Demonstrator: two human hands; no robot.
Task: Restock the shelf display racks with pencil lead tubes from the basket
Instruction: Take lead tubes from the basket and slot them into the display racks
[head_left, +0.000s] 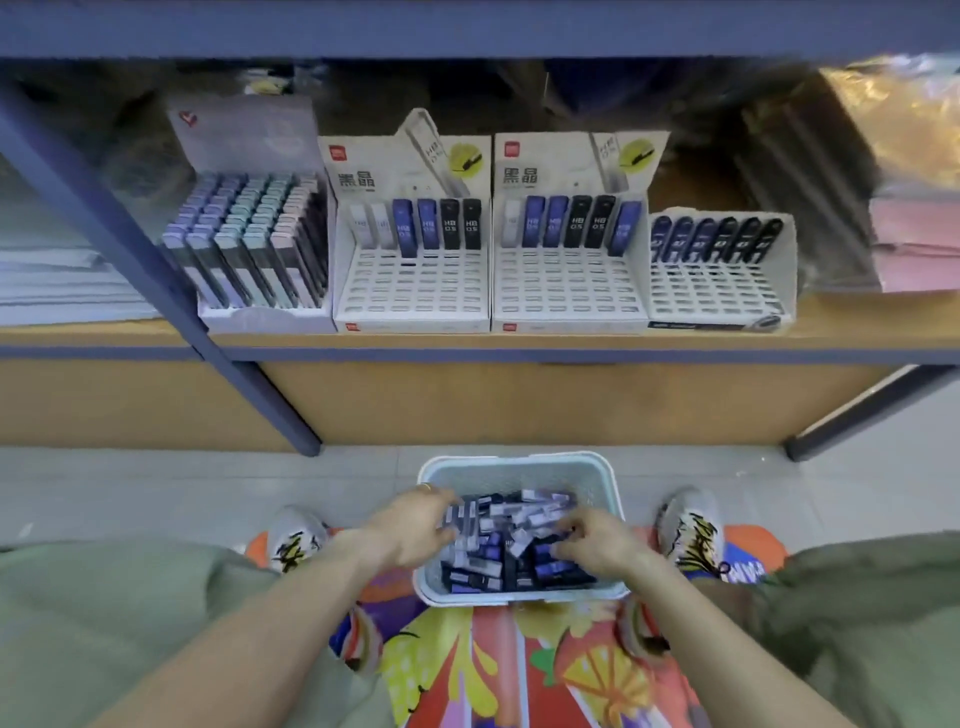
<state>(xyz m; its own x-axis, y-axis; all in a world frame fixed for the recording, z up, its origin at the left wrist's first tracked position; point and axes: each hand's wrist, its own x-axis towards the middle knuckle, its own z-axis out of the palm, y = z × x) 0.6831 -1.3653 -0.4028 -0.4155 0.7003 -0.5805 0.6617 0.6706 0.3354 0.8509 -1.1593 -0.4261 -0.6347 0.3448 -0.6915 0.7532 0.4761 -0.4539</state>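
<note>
A pale blue basket stands on the floor between my feet, holding a loose pile of blue, black and white pencil lead tubes. My left hand reaches in from the left and grips a few white-purple tubes. My right hand is at the pile's right side, fingers curled round a blue tube. On the shelf above stand three white slotted display racks: left, middle, and a smaller right one. Each has only a back row of tubes.
A full box of pastel-capped tubes stands left of the racks, next to a blue shelf post. Pink paper packs lie at the shelf's right. Under me is a colourful mat, with my shoes beside the basket.
</note>
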